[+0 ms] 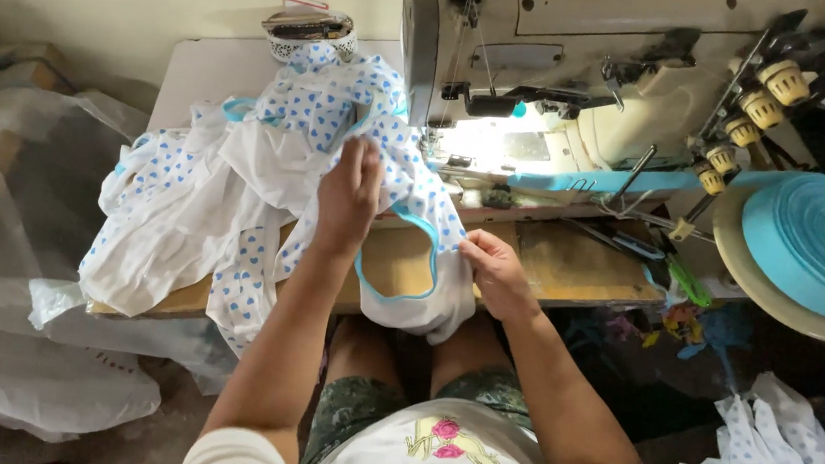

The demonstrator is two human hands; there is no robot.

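At my far left, clear plastic bags (25,228) slump on the floor beside the bench (569,266). On the bench lies a heap of white garments with blue hearts (176,211). My left hand (348,197) is closed around a fold of the heart-print garment (407,177) I'm working on, which drapes over the bench edge in front of the sewing machine (586,68). My right hand (494,269) pinches its turquoise-bound hem (407,291). Further right sits a big roll of turquoise binding tape (814,252), with more printed pieces (780,463) on the floor.

Teal tape roll (809,252), perhaps binding.
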